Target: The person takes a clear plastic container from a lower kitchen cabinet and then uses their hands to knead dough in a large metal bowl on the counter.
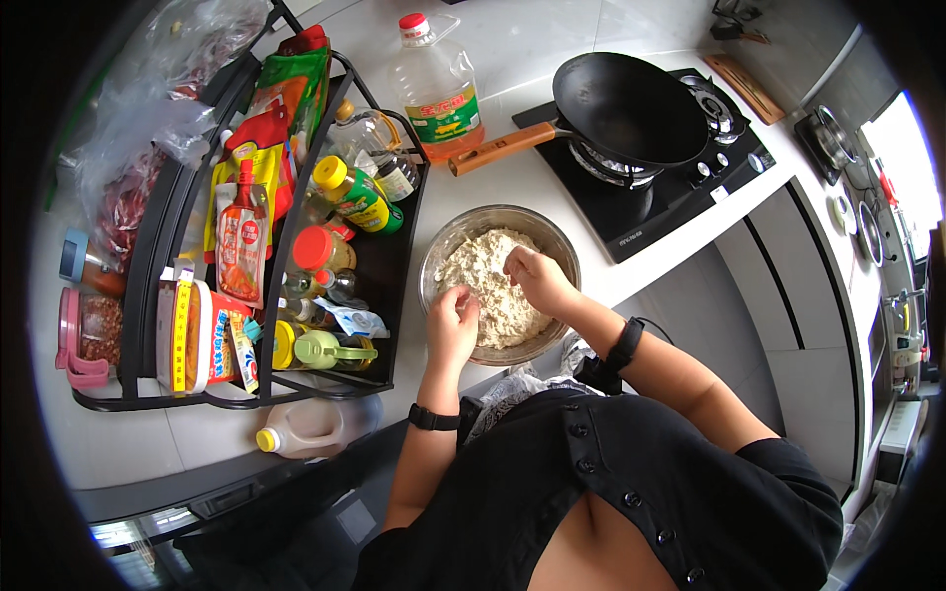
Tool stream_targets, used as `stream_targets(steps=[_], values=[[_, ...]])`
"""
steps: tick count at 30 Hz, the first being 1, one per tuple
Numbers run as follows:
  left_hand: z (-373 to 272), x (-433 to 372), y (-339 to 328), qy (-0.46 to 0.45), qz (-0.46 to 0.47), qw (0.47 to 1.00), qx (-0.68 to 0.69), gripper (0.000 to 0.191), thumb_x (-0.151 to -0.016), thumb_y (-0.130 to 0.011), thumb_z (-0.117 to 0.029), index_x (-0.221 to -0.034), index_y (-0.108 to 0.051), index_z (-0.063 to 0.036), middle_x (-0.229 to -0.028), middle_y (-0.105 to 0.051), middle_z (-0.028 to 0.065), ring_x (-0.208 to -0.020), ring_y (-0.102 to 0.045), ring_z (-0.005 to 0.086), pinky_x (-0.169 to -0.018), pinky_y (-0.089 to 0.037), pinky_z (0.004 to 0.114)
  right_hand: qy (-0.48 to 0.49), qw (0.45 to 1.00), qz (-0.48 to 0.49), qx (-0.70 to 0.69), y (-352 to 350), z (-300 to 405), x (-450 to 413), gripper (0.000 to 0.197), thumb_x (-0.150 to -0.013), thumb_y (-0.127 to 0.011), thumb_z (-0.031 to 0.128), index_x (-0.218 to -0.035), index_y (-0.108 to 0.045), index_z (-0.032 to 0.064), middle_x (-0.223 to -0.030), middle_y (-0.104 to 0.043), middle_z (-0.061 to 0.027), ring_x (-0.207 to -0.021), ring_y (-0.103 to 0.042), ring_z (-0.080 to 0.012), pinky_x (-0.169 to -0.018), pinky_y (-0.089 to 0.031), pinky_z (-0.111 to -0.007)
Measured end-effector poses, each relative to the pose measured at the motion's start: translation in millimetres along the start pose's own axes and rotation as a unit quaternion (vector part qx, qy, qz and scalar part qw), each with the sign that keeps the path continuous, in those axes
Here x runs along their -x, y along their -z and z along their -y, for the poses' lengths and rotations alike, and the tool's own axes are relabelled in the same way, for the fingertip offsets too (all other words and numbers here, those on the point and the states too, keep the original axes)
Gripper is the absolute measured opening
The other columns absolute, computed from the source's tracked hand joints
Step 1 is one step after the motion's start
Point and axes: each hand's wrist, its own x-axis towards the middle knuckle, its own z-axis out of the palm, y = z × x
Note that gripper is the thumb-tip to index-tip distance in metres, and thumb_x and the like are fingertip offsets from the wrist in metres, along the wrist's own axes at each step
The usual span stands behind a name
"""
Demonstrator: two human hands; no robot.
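A stainless steel bowl (565, 325) stands on the white countertop in front of me. Crumbly, pale flour dough (502, 310) in loose shreds fills much of it. My left hand (453, 319) is over the bowl's near left side, fingers bent and close to the thumb. Over the right part of the dough is my right hand (541, 279), its fingers curled inward. Whether either hand pinches a bit of dough is hidden by the fingers. A black band circles each wrist.
A black wok (635, 103) with a wooden handle (502, 148) sits on the gas cooktop (628, 229). Left of the bowl is a black rack (399, 295) holding bottles, jars and sauce packets. Behind are a large oil bottle (436, 89) and a wall; a yellow-capped jug (318, 428) lies near the rack.
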Motion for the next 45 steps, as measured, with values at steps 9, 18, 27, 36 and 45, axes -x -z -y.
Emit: stream_targets(steps=[9, 18, 27, 36, 45], values=[[14, -1, 11, -0.171, -0.142, 0.961, -0.165, 0.027, -0.076, -0.053, 0.003, -0.1, -0.062, -0.003, -0.097, -0.06, 0.0141, -0.093, -0.055, 0.0327, -0.084, -0.043, 0.041, 0.22, 0.859, 0.25, 0.388, -36, -1, -8, 0.082, -0.089, -0.038, 0.06, -0.147, -0.01, 0.0092, -0.154, -0.008, -0.0049, -0.142, -0.006, -0.0177, -0.115, -0.001, -0.041], [32, 7, 18, -0.079, -0.146, 0.945, -0.283, 0.049, -0.063, -0.056, 0.006, -0.109, -0.059, -0.0089, -0.106, -0.048, 0.0112, -0.095, -0.047, 0.0318, -0.085, -0.039, 0.043, 0.105, 0.872, 0.203, 0.433, -33, -16, -17, 0.095, -0.082, -0.019, 0.075, -0.147, -0.005, 0.0071, -0.153, -0.011, -0.0087, -0.142, -0.005, -0.0215, -0.114, 0.005, -0.043], [46, 11, 14, -0.084, -0.148, 0.957, -0.234, 0.047, -0.064, -0.054, 0.007, -0.108, -0.059, -0.0069, -0.106, -0.047, 0.0133, -0.094, -0.046, 0.0321, -0.084, -0.041, 0.042, 0.065, 0.859, 0.306, 0.406, -27, -13, -32, 0.095, -0.083, -0.02, 0.075, -0.147, -0.003, 0.0062, -0.154, -0.005, -0.0113, -0.142, 0.0, -0.0234, -0.113, 0.008, -0.046], [40, 3, 11, -0.068, -0.153, 0.97, -0.174, 0.051, -0.063, -0.052, 0.008, -0.113, -0.055, -0.0034, -0.109, -0.046, 0.0176, -0.104, -0.048, 0.0354, -0.09, -0.04, 0.044, 0.195, 0.856, 0.288, 0.383, -48, -8, -5, 0.094, -0.085, -0.024, 0.072, -0.146, -0.005, 0.0028, -0.154, -0.006, -0.0115, -0.142, -0.001, -0.0228, -0.114, 0.007, -0.043], [44, 6, 11, -0.066, -0.153, 0.976, -0.142, 0.053, -0.064, -0.045, 0.011, -0.115, -0.055, -0.0026, -0.11, -0.044, 0.0187, -0.103, -0.049, 0.0365, -0.091, -0.041, 0.041, 0.183, 0.861, 0.323, 0.348, -49, 14, -16, 0.09, -0.087, -0.031, 0.067, -0.145, -0.014, 0.0007, -0.153, -0.011, -0.0139, -0.142, -0.007, -0.0241, -0.114, 0.0, -0.045]])
